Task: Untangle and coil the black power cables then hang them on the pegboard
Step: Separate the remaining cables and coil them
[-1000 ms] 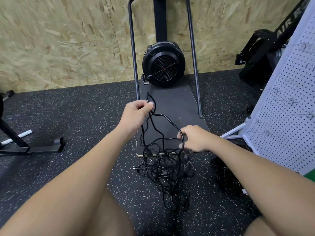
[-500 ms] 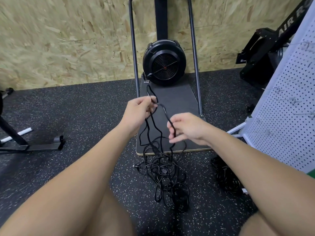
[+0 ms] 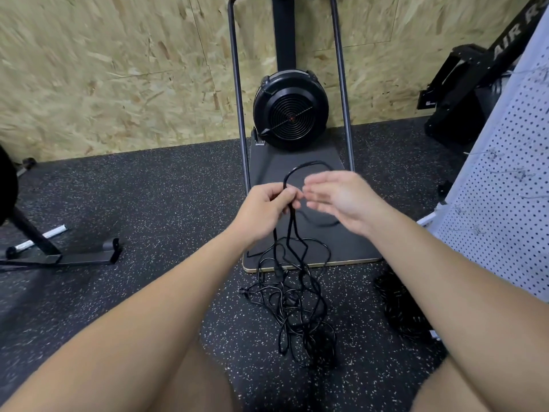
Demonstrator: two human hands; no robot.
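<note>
Two bare arms reach forward over a black speckled floor [image 3: 148, 203]. At far left a black metal frame foot [image 3: 86, 257] lies on it, below a chipboard wall [image 3: 118, 69]. Near the middle, the left hand [image 3: 263, 211] has its fingers curled round several strands of black cable [image 3: 292, 230], which hang from the fist to a tangled heap of cables [image 3: 297, 307] on the floor, partly over the front edge of a dark base plate [image 3: 341, 248]. One loop of cable [image 3: 309, 166] arcs up from the left hand and passes behind the right hand [image 3: 338, 197], whose fingers are spread and relaxed; the blur hides whether they touch the strand. Behind stands a round black fan housing [image 3: 291, 111] between two upright tubes. A second dark bundle [image 3: 398, 307] lies further right, beside the white pegboard [image 3: 505, 203].
</note>
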